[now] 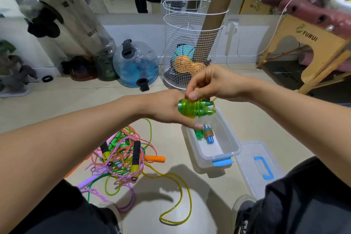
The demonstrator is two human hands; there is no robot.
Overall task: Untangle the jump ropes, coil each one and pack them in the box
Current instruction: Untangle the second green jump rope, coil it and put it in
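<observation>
Winding green jump rope [196, 109] round its paired handles, just above box [230, 139]. Left hand [167, 109] gripping bundle; right hand [206, 83] pinching cord on top. Box already holding blue-handled bundle [208, 134]. Tangled ropes [121, 156] lying left of box. Next, probably: securing loose end, lowering bundle into box.

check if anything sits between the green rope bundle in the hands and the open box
Nothing visible does. The green rope bundle is held just above the box, whose lid lies off beside it; two coiled ropes inside leave room.
</observation>
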